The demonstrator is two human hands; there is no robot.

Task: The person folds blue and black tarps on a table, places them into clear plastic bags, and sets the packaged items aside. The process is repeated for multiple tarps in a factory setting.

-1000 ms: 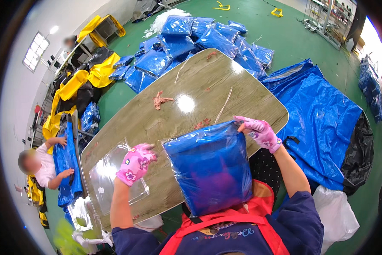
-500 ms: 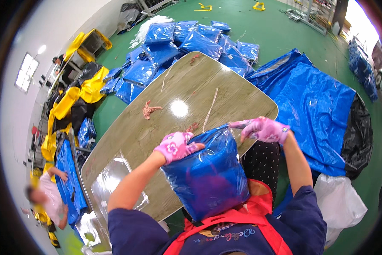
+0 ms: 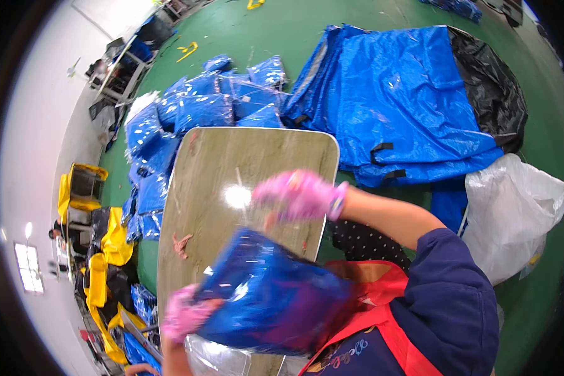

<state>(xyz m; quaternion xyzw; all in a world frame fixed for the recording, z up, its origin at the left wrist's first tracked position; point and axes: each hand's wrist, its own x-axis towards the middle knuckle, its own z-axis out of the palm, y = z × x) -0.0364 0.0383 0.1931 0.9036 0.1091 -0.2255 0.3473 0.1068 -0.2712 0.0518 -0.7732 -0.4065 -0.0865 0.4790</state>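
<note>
Blue plastic-wrapped bundle (image 3: 275,301): held at chest above bench (image 3: 206,188) | left hand (image 3: 184,316) clamped underneath | right hand (image 3: 297,195) closed on top edge | likely soft, slippery; grip edges.

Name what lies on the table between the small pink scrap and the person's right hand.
In the head view, only bare tabletop with a bright light glare lies between the pink scrap and the right hand; the blue bag sits nearer, below that stretch.
</note>
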